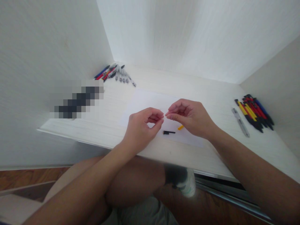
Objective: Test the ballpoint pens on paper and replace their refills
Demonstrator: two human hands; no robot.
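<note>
My left hand (143, 128) and my right hand (193, 119) meet fingertip to fingertip above a white sheet of paper (150, 99). Each is closed in a pinch, the tips of thumb and fingers together. What they hold, if anything, is too small to make out. Just below the fingertips lies a small black pen part with a clip (169, 132). A short yellow piece (180, 127) rests on the paper under my right hand, which partly hides it.
Several yellow, red and blue pens with black ends (255, 112) lie at the right, beside a clear pen tube (241, 122). In the back left corner are coloured pens (103, 73) and several clear pens (122, 75). White walls (58, 47) enclose the tabletop (211, 84).
</note>
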